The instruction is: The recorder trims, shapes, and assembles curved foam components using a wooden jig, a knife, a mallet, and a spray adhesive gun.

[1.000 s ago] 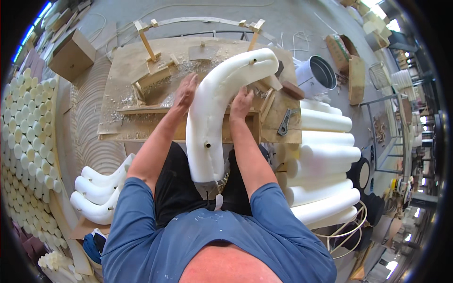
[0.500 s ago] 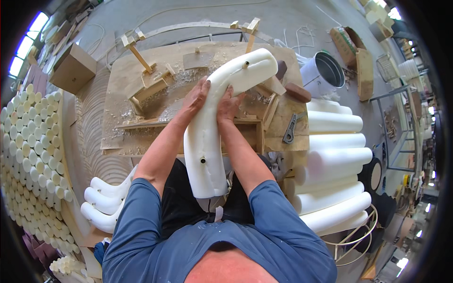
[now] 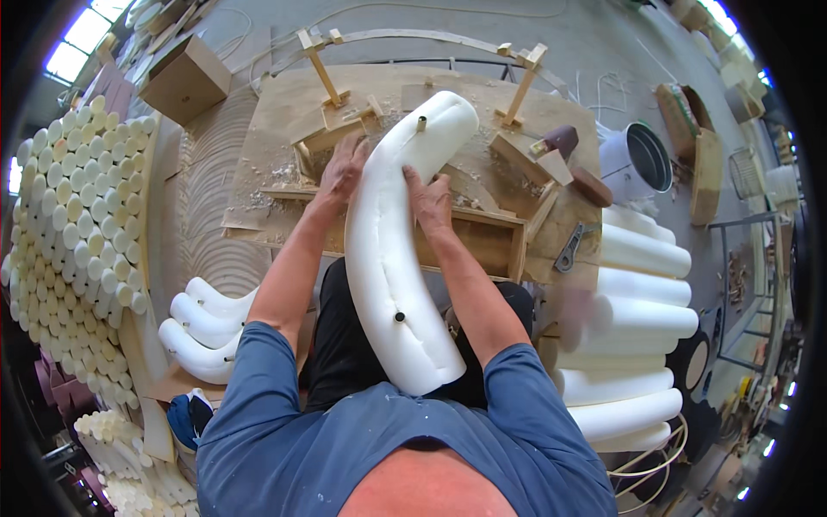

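Note:
A thick, curved white foam roll (image 3: 383, 233) lies lengthwise between my hands, its far end bent to the right and its near end by my chest. A rough seam runs along its upper face. Two small dark-centred pegs stick out of it, one by each end. My left hand (image 3: 343, 171) grips its left side with the fingers pointing away from me. Against the right side presses my right hand (image 3: 429, 200), its thumb on the foam and its other fingers curled. Below and beyond the roll is a wooden jig (image 3: 469, 246) on a worn board table (image 3: 276, 129).
Two wooden posts (image 3: 320, 76) (image 3: 523, 90) stand on the table. At right lie a dark-handled tool (image 3: 569, 248) and stacked straight white foam rolls (image 3: 646, 289), with a bucket (image 3: 637, 159) beyond. Several curved rolls (image 3: 202, 323) and a big foam-cylinder stack (image 3: 86, 198) are at left.
The foam roll has come nearer my body and turned, its near end swinging right. My right thumb has shifted along the roll's side. The whole view has also shifted.

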A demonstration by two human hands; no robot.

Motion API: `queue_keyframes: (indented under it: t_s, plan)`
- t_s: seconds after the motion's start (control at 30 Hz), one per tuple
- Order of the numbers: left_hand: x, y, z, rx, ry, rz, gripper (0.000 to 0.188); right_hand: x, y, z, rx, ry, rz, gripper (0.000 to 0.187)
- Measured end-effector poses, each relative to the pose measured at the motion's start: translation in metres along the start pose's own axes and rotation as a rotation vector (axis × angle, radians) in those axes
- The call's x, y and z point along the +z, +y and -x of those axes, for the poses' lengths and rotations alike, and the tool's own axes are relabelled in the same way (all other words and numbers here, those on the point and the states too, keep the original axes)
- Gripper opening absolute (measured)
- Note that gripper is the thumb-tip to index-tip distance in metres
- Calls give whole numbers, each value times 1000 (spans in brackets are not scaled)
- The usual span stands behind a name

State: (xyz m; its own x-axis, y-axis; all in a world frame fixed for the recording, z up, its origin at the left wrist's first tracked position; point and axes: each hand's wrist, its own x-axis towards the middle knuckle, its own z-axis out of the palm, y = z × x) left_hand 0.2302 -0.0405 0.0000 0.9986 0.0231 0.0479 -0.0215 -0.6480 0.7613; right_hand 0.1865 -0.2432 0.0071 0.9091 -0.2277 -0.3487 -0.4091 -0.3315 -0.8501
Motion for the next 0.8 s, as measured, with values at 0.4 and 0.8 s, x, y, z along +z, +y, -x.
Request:
queue_keyframes:
  t_s: [0.4,0.8]
  plan:
    - [34,17,-29,214,-273,190,46,17,21,-37,-700,378,141,38]
    - [44,35,-37,245,-293,-39,46,14,6,-52,-561,323,205,34]
